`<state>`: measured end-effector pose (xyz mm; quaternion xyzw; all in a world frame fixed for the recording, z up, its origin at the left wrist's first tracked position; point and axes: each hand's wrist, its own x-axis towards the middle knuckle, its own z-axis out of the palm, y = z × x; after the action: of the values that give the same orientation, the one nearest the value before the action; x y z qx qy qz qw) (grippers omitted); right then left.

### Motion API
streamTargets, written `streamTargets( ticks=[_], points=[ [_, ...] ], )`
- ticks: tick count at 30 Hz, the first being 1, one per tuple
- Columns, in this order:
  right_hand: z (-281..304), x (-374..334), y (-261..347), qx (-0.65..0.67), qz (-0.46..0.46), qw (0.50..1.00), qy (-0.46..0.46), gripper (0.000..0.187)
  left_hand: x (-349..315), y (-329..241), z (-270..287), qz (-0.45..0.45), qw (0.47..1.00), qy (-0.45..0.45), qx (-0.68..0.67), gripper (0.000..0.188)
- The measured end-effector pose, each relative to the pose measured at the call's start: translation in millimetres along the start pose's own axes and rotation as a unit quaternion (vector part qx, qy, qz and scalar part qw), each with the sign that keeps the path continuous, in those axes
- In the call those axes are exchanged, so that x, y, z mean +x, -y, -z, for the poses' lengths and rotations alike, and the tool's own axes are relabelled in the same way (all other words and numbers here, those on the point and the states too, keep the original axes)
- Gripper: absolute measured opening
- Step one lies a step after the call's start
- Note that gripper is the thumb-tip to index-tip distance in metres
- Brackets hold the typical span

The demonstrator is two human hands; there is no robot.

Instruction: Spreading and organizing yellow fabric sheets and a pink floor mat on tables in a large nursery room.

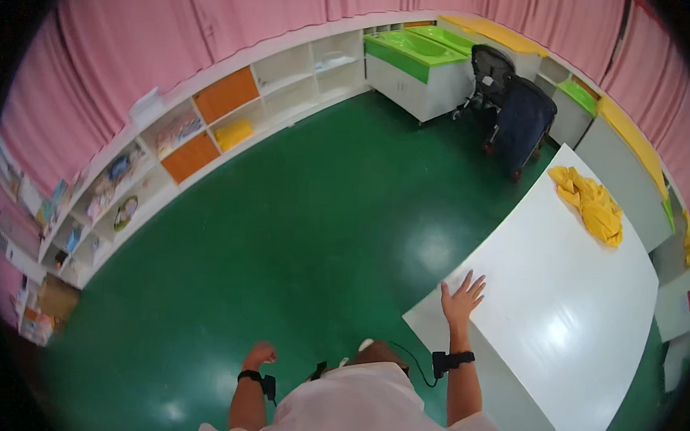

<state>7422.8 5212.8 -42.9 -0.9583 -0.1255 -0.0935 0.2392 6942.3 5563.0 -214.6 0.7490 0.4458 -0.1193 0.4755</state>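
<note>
My right hand (pixel 462 301) is spread open at the near left corner of a white table (pixel 543 304). Its fingers reach over the tabletop edge, and whether the palm touches the surface I cannot tell. Nothing is in it. My left hand (pixel 260 355) hangs low over the green floor, away from the table, with its fingers curled in and no object showing. Each wrist wears a black strap with a small box. A crumpled yellow cloth (pixel 590 205) lies at the far end of the table.
Low white shelves (pixel 289 84) with toys and orange doors curve along the left wall. A white cabinet with green basins (pixel 416 47) stands at the back. Two folded strollers (pixel 522 115) stand between it and the table. Yellow-topped cabinets (pixel 629 152) line the right side.
</note>
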Motion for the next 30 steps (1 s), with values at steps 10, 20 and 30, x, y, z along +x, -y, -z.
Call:
streamTargets(
  ticks=[10,20,30],
  points=[
    [-93.9,134.5,39.2,-0.129,-0.342,0.930,0.041,0.096,257.3,-64.9,131.5,0.204,0.966,0.143,-0.070,0.018],
    [-107.3,188.9,38.5,-0.169,-0.453,0.875,-0.031,0.098,584.7,-401.3,188.9,-0.331,0.668,0.290,0.600,0.014],
    [-96.8,314.1,-57.7,-0.178,-0.504,0.838,-0.108,0.097,659.2,-782.1,3.1,-0.127,0.889,0.350,0.266,0.015]
  ],
)
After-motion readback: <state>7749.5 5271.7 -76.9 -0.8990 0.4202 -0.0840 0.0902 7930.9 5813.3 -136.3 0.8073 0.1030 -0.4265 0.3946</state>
